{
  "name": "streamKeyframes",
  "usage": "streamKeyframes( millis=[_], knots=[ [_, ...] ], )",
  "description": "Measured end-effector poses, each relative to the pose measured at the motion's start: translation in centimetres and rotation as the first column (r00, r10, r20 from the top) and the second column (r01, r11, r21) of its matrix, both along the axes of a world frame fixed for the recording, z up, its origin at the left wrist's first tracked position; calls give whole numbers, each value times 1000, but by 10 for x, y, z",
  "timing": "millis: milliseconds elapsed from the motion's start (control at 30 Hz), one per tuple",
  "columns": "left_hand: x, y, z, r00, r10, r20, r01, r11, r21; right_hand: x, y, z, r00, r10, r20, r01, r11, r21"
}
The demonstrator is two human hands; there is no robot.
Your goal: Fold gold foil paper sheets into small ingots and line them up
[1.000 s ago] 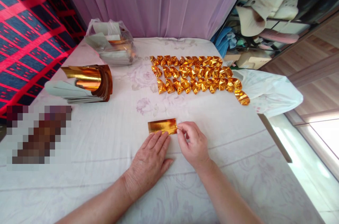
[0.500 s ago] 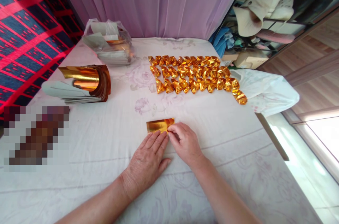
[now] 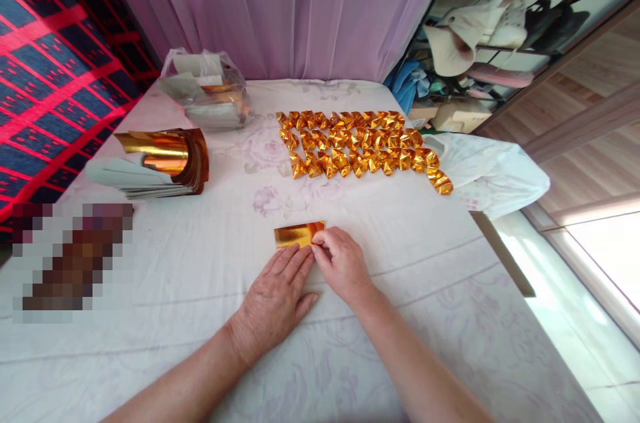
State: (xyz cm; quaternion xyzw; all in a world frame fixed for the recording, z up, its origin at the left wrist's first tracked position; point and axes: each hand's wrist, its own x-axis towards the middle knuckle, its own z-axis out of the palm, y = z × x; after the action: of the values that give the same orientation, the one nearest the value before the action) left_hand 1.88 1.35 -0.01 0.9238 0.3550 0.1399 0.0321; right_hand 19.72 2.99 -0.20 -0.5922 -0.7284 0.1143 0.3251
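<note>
A folded strip of gold foil paper (image 3: 295, 234) lies flat on the white flowered cloth (image 3: 200, 263) in front of me. My left hand (image 3: 273, 299) rests palm down, its fingertips pressing the strip's near edge. My right hand (image 3: 340, 265) pinches the strip's right end between thumb and fingers, covering that end. Beyond the strip, several folded gold paper ingots (image 3: 357, 149) lie in three rows.
A curled stack of gold foil sheets (image 3: 160, 159) sits at the left. Behind it is a clear plastic bag (image 3: 207, 89) holding more sheets. A white plastic bag (image 3: 493, 173) hangs over the table's right edge. A purple curtain (image 3: 300, 3) closes the back.
My right hand slid left along the strip, from its right tip to over its right end. The visible gold part is shorter. The left hand stayed in place.
</note>
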Motion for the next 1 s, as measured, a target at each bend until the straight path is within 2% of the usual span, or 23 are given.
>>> streamKeyframes(
  millis=[400,733,1000],
  knots=[
    [-19,-5,-1,999,-10,-45,15,994,107,0,1,-1,1000,11,-5,-11,999,39],
    [-19,-6,-2,1000,22,-4,-21,996,83,1,0,-4,1000,8,-11,-8,999,34],
    [-21,-3,1,1000,-10,5,9,996,86,1,1,-5,1000,16,-10,-15,999,39]
  ],
)
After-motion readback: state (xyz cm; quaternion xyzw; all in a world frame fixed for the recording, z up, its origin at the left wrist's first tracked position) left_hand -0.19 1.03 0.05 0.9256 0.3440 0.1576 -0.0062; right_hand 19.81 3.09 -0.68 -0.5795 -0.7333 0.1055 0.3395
